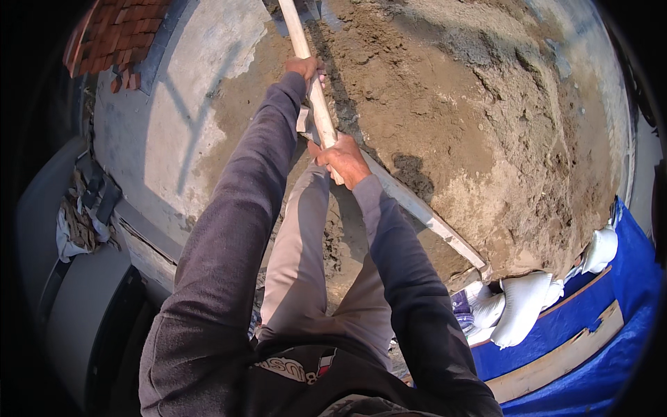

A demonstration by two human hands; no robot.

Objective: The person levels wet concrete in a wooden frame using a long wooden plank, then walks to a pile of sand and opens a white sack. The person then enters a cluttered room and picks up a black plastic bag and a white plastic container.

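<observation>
My left hand [303, 67] is closed around a long pale wooden pole [297, 28], which runs up out of view at the top. Lower down, my right hand [344, 158] grips the same pole near its lower end. Something grey and flat shows behind the pole's top, too cropped to make out. Beneath the pole, a long pale board or bar [417, 212] lies diagonally from between my legs to the lower right. Around it spreads damp brown sand or mortar [445, 118], rough and lumpy in places.
Stacked red bricks or tiles [114, 35] sit at top left on concrete [187, 104]. A heap of sacks and scraps [87, 222] lies by the left edge. White sacks [521, 306], a blue tarpaulin [625, 354] and a wooden board [556, 354] border the lower right.
</observation>
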